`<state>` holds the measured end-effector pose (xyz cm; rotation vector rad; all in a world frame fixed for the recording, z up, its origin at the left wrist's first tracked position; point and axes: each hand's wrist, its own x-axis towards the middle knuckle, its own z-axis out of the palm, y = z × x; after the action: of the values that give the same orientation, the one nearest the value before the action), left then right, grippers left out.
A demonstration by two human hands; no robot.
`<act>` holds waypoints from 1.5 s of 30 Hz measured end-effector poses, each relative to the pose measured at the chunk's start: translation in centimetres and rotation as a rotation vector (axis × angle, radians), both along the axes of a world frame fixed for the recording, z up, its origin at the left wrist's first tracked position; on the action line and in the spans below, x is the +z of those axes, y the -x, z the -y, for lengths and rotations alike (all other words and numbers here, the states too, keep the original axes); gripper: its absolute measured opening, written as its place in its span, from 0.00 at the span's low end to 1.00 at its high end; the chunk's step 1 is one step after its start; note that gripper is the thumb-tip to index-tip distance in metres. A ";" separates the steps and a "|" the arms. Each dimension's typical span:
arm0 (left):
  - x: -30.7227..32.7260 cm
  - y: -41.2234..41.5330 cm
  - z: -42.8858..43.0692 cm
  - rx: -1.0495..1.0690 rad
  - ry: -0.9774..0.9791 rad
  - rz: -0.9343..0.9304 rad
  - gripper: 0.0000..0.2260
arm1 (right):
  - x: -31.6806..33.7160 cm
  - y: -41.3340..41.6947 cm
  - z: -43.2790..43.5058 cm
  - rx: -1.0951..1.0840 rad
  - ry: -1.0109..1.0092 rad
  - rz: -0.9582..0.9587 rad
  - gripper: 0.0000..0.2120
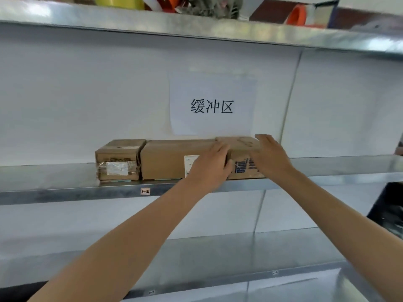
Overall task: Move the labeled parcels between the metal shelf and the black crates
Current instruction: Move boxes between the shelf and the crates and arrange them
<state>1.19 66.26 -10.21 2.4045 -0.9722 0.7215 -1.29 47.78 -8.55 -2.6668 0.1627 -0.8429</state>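
Three brown cardboard parcels stand in a row on the middle metal shelf [65,190]. The left parcel [118,160] is small and taped, with a label on its front. The middle parcel [168,159] is long, its white label partly hidden by my left hand. The right parcel [241,149] has blue print on its front. My left hand [212,165] grips the right parcel's left side, fingers curled around its edge. My right hand [271,158] lies flat against its right side and top. Both hands clasp this parcel, which rests on the shelf.
A white paper sign [212,105] with black characters hangs on the wall behind the parcels. The upper shelf [196,27] carries yellow, orange and other items. A lower shelf [239,258] runs beneath. A black crate [390,214] shows at the right edge.
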 end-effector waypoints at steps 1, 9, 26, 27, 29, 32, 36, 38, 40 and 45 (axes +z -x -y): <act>0.3 -0.6 1.0 0.022 -0.040 0.025 0.19 | -0.1 -0.4 1.1 -0.026 -0.032 -0.011 0.25; 0.8 -4.4 5.4 0.341 -0.188 -0.129 0.38 | -0.1 -3.5 4.7 -0.051 -0.771 -0.204 0.24; 1.9 3.9 4.7 -0.486 0.967 -0.607 0.17 | 0.0 5.4 2.5 0.249 -1.041 0.245 0.15; 1.5 4.5 3.8 -0.499 0.994 -0.583 0.18 | -0.3 6.1 1.8 0.270 -1.058 0.250 0.16; 0.4 5.5 1.5 -0.500 1.033 -0.576 0.17 | -1.3 7.1 0.5 0.309 -1.105 0.222 0.15; -1.7 7.2 -2.1 -0.478 1.097 -0.587 0.17 | -2.7 8.1 -2.0 0.357 -1.197 0.148 0.12; -4.4 9.4 -7.0 -0.371 1.118 -0.529 0.17 | -4.5 8.3 -5.6 0.412 -1.263 0.040 0.11; -5.4 10.5 -9.3 -0.318 1.106 -0.456 0.17 | -5.3 8.2 -7.6 0.426 -1.273 -0.007 0.12; -6.2 11.7 -11.4 -0.286 1.099 -0.386 0.17 | -6.1 7.8 -9.5 0.498 -1.349 -0.083 0.19; -7.1 13.5 -17.2 -0.067 1.063 -0.293 0.14 | -6.8 7.2 -14.6 0.814 -1.398 -0.316 0.26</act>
<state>-12.29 83.46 -17.34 1.4647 -0.3681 0.6087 -8.53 62.39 -15.32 -1.2760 -0.1990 0.0590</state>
